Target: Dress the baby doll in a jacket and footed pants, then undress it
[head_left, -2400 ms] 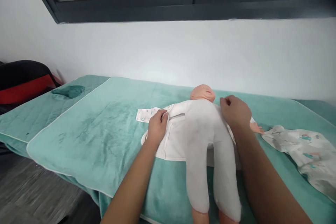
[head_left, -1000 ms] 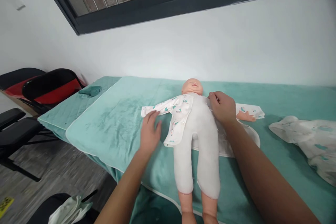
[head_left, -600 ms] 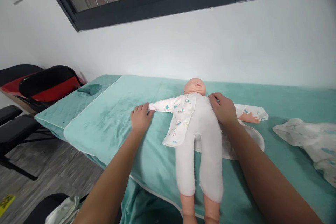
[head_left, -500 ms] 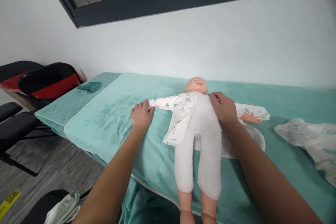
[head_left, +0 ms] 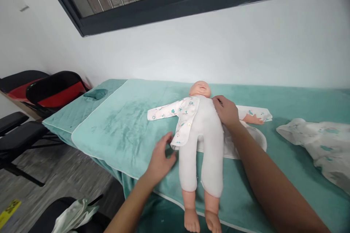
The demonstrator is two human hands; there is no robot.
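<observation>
A baby doll (head_left: pixel 210 127) with a white padded body lies on its back, its head toward the wall. A white printed baby shirt (head_left: pixel 186 122) covers one side of its chest, that sleeve stretched out to the left. The shirt's other half lies spread beneath the doll on the right, where a doll hand shows by the sleeve end. My left hand (head_left: pixel 161 158) is open beside the shirt's lower hem, thumb and fingers apart. At the doll's right-side shoulder, my right hand (head_left: pixel 226 111) is closed on the doll, its fingertips partly hidden.
A green plush cover (head_left: pixel 115 131) lies over the bed, which runs along a white wall under a window. Another white printed garment (head_left: pixel 322 145) lies at the right. Black and red chairs (head_left: pixel 58 91) stand left. A pale cloth (head_left: pixel 73 216) rests on a black seat in front.
My left hand has let go of the sleeve end and moved down and right to the shirt's hem. My right hand stays at the doll's shoulder. The view has shifted slightly.
</observation>
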